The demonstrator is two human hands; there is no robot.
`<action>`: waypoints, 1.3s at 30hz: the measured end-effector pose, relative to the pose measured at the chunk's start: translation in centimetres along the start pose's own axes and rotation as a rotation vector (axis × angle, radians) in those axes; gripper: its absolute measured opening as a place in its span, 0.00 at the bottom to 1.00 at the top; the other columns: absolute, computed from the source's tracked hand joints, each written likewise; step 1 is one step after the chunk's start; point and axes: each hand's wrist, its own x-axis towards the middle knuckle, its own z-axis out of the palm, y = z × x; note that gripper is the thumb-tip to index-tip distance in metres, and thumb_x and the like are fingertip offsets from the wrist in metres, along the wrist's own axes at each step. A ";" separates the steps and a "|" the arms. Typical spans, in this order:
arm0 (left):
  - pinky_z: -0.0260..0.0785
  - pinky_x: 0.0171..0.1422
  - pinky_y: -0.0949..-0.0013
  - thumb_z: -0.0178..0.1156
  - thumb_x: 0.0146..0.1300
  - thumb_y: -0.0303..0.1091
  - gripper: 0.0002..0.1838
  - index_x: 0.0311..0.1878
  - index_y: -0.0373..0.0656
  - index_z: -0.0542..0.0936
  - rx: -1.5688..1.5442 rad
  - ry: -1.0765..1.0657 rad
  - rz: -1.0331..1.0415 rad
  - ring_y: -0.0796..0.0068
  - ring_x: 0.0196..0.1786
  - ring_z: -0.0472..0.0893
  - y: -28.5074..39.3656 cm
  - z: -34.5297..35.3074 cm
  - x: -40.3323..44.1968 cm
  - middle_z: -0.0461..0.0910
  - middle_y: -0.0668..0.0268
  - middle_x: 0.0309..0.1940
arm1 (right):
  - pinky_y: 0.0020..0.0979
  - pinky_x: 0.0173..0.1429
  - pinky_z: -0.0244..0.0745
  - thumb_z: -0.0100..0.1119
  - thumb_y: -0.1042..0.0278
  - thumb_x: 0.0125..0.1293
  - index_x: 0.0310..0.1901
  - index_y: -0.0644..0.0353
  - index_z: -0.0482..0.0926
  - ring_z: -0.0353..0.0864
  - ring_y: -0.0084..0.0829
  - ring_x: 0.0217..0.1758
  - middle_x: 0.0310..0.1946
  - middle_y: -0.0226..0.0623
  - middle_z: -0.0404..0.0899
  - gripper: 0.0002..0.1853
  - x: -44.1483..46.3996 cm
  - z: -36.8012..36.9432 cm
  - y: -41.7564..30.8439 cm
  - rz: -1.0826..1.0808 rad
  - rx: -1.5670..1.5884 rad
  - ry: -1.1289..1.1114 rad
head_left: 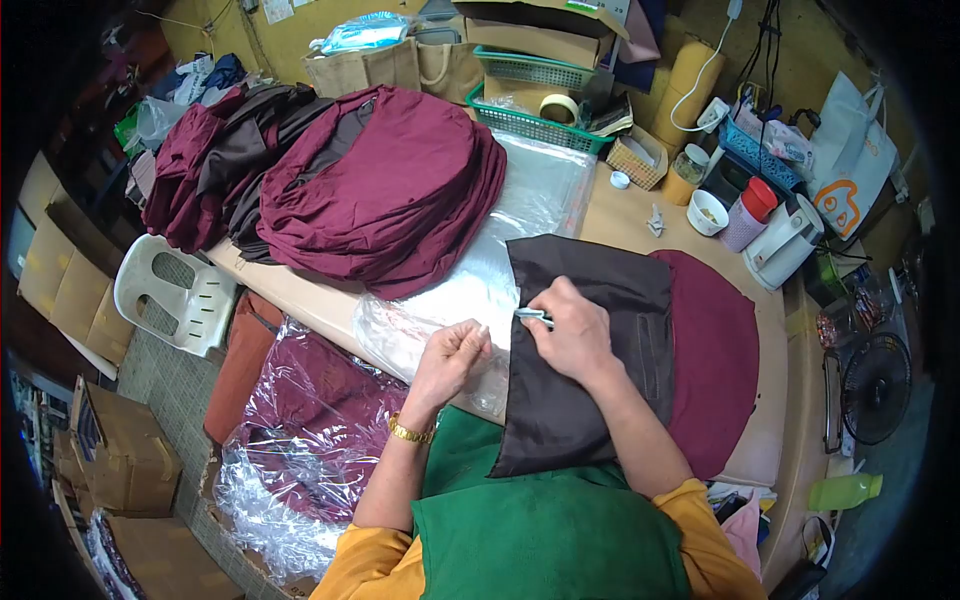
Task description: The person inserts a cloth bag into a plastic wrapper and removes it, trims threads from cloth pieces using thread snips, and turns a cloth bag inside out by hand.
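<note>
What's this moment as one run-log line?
left hand: pinched, any contents unclear | right hand: holding small pale-blue tool at edge of dark cloth | maroon cloth pile: on table

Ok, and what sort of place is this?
Probably a small sewing or garment workroom: a stack of maroon fabric pieces, what look like thread snips in the right hand, and plastic-covered maroon cloth beside the table.

White kettle [784, 245] taken as landmark. Red cup [761, 197] and pink container [740, 231] stand just left of it; white bowl [706, 220] farther left. Blue basket [752, 152] sits behind it. White bag [853, 150], orange print, behind and right. Green basket [540, 129] well left, farther back. White plastic chair [178, 300] far left.
</note>
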 end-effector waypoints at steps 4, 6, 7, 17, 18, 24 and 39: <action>0.68 0.33 0.78 0.57 0.73 0.46 0.20 0.51 0.36 0.74 -0.157 0.364 0.081 0.83 0.31 0.76 -1.6 1.1 3.9 0.79 0.66 0.33 | 0.32 0.41 0.74 0.71 0.64 0.58 0.38 0.63 0.79 0.79 0.29 0.36 0.35 0.33 0.79 0.13 0.8 2.0 4.9 0.302 0.461 0.246; 0.73 0.38 0.75 0.62 0.68 0.51 0.36 0.65 0.30 0.65 -0.098 0.417 0.048 0.78 0.38 0.81 -2.6 2.4 7.2 0.81 0.57 0.42 | 0.25 0.37 0.70 0.69 0.63 0.64 0.37 0.65 0.79 0.74 0.16 0.32 0.30 0.29 0.80 0.14 0.3 5.0 7.6 0.490 0.746 0.324; 0.74 0.39 0.73 0.64 0.66 0.54 0.43 0.70 0.28 0.60 0.029 0.375 0.018 0.76 0.41 0.82 -2.3 3.1 8.1 0.80 0.54 0.45 | 0.25 0.37 0.70 0.69 0.63 0.64 0.37 0.65 0.79 0.74 0.16 0.32 0.30 0.29 0.80 0.14 0.0 5.6 8.0 0.487 0.744 0.327; 0.63 0.30 0.68 0.57 0.71 0.44 0.23 0.24 0.35 0.76 0.421 0.043 -0.069 0.79 0.22 0.67 -2.3 1.3 3.5 0.70 0.68 0.15 | 0.20 0.28 0.57 0.62 0.57 0.71 0.33 0.62 0.77 0.63 0.11 0.23 0.21 0.17 0.67 0.16 -3.2 4.0 6.3 0.474 0.880 0.185; 0.63 0.30 0.68 0.57 0.71 0.44 0.23 0.24 0.35 0.76 0.422 0.047 -0.075 0.79 0.22 0.67 -2.1 0.9 2.9 0.70 0.68 0.15 | 0.20 0.31 0.61 0.63 0.57 0.71 0.34 0.63 0.77 0.65 0.12 0.25 0.21 0.18 0.68 0.16 -3.4 3.8 5.7 0.463 0.887 0.145; 0.60 0.29 0.73 0.54 0.74 0.42 0.21 0.25 0.41 0.76 0.387 0.087 -0.141 0.84 0.23 0.66 -1.0 -2.3 0.6 0.70 0.73 0.16 | 0.23 0.41 0.68 0.65 0.58 0.69 0.38 0.63 0.79 0.69 0.15 0.35 0.30 0.23 0.73 0.14 -3.4 3.9 4.6 0.340 0.755 0.069; 0.60 0.32 0.76 0.52 0.76 0.41 0.21 0.25 0.41 0.74 0.217 0.076 -0.017 0.86 0.27 0.65 1.2 -0.4 -0.7 0.70 0.75 0.20 | 0.41 0.37 0.75 0.69 0.73 0.51 0.38 0.59 0.73 0.82 0.40 0.34 0.35 0.39 0.72 0.15 0.1 -1.0 -3.7 -0.161 -0.056 -0.060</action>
